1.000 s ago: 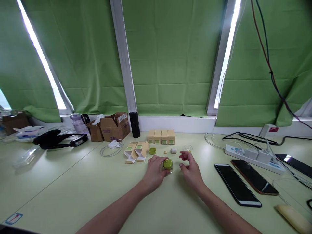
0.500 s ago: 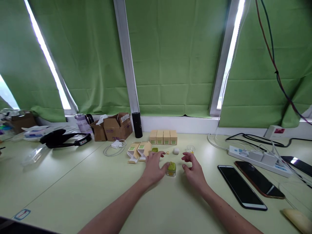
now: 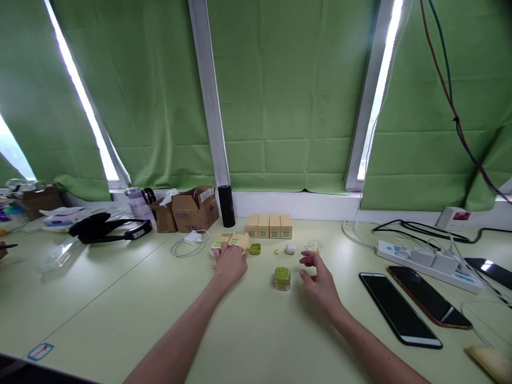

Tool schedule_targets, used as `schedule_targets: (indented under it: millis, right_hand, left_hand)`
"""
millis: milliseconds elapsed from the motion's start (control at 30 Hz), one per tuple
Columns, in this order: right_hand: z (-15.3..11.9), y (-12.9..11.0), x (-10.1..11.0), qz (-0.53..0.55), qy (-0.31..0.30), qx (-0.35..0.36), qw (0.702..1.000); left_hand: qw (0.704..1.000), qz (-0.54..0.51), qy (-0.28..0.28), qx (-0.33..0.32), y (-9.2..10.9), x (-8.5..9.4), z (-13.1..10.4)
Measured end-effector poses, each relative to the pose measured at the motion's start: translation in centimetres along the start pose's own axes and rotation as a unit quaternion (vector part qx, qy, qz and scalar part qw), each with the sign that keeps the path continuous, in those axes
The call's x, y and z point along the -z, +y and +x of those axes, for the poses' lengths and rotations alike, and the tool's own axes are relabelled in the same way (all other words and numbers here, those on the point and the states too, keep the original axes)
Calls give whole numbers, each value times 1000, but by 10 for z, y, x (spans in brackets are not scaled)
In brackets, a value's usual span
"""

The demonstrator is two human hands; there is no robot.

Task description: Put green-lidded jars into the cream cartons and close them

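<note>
Nearest, a blue-edged sticker with a red mark (image 3: pixel 40 351) lies on the pale table (image 3: pixel 240 349), its print too small to read. Two dark-screened smartphones (image 3: pixel 400 309) lie at the right. The right hand (image 3: pixel 318 282) is open and holds nothing, thumb and curved fingers apart, just beside a small clear jar with a green lid (image 3: pixel 282 279) that stands upright between the two hands. The hands are well apart. Farther in, the left hand (image 3: pixel 231 264) reaches over two opened kraft boxes (image 3: pixel 239 240) with green squares, its fingers touching the nearer part; whether they grip is hidden. Beyond the jar sit a green square lid (image 3: pixel 255 249), a tiny yellowish piece (image 3: pixel 276 251), a white rounded piece (image 3: pixel 290 249) and a clear container (image 3: pixel 314 246). Behind them stand four closed kraft boxes (image 3: pixel 269 226) in a row, their green-square labels illegible. The brown carton (image 3: pixel 194 209) carries purple printing and a white label, both unreadable, beside a black cylinder (image 3: pixel 226 206) with a faint, illegible mark.
</note>
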State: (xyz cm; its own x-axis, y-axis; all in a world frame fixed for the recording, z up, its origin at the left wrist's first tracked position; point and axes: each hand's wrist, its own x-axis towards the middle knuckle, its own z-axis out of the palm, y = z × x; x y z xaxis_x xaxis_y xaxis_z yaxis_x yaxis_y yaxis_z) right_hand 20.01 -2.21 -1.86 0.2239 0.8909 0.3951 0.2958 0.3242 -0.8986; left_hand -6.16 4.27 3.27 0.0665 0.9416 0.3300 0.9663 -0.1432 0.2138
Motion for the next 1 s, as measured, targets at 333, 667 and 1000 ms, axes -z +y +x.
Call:
schedule_targets:
  millis: [333,667,1000]
  right_hand:
    - [0,-15,3,-4,15,21,1000]
    - [-4,-36,-2,43,-13,26,999]
    - [-8,-44,0,110,-29,16,993]
  left_hand:
    - [979,-97,155,-84,24,20,-14]
    - [912,-249,105,-310,58,5,-58]
    - [886,-218,34,-409,61,10,-67]
